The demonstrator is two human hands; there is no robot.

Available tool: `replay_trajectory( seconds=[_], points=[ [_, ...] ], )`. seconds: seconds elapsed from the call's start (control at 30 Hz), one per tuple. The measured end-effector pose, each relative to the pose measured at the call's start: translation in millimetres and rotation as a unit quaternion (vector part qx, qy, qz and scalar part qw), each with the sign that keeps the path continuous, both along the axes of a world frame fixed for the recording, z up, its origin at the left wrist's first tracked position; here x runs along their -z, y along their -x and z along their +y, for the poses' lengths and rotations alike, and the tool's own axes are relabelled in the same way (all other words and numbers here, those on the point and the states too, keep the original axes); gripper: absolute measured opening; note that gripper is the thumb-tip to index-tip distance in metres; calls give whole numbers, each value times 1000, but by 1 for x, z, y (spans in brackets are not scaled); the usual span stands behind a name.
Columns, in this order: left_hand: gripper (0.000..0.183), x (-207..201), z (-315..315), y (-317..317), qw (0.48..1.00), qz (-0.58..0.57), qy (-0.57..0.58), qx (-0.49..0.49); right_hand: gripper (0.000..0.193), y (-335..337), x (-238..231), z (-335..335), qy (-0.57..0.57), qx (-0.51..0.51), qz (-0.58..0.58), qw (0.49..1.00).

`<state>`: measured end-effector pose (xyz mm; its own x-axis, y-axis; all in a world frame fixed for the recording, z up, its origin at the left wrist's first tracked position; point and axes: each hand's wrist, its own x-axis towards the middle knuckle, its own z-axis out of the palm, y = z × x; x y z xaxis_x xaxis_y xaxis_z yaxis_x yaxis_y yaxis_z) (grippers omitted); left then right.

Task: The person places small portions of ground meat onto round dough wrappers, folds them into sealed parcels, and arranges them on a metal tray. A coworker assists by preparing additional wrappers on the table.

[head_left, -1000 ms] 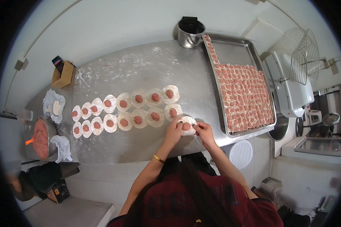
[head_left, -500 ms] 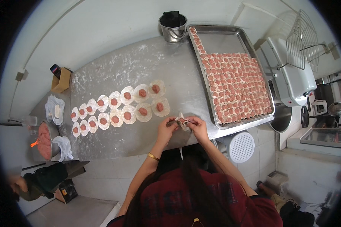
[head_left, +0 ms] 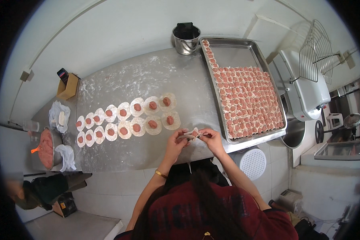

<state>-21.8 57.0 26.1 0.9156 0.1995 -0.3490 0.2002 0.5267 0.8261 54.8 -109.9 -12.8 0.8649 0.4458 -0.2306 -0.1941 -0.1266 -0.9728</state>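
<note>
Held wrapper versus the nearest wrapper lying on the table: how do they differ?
The held wrapper is gathered up; the table wrapper lies flat. The left hand and right hand pinch the held wrapper; neither touches the table wrapper. Both are pale.

Beyond the hands [head_left: 175,142], a plain white wall [head_left: 140,26]; beneath them, a powder-dusted steel tabletop [head_left: 192,86]. Behind them to the left, pale floor tiles [head_left: 137,185]. Behind to the right, a round perforated white stool [head_left: 253,164]; farther right, a white counter [head_left: 324,176]. Soft, even light.
</note>
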Motion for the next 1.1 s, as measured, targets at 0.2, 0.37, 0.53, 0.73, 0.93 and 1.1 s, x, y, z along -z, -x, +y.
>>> replay_trajectory(
  seconds=[0.2, 0.37, 0.53, 0.73, 0.93, 1.1],
  points=[
    [14, 31, 2, 3, 935, -15, -349, 57, 35, 3, -8, -2, 22, -56, -63, 996],
    [17, 46, -7, 6, 922, -50, -378, 69, 37, 6, -11, -1, 129, -75, -141, 979],
    [31, 39, -17, 4, 917, 4, -386, 96, 35, 5, -4, -2, 182, -106, -310, 927],
    [32, 51, -21, 3, 902, -20, -418, 102, 34, 9, -17, -6, 224, -112, -303, 919],
    [28, 44, -24, 0, 898, -12, -426, 109, 26, 0, -14, -9, 188, -148, -301, 923],
    [24, 39, -23, 0, 895, 14, -431, 116, 33, 1, -9, -8, 206, -153, -328, 909]
  ],
)
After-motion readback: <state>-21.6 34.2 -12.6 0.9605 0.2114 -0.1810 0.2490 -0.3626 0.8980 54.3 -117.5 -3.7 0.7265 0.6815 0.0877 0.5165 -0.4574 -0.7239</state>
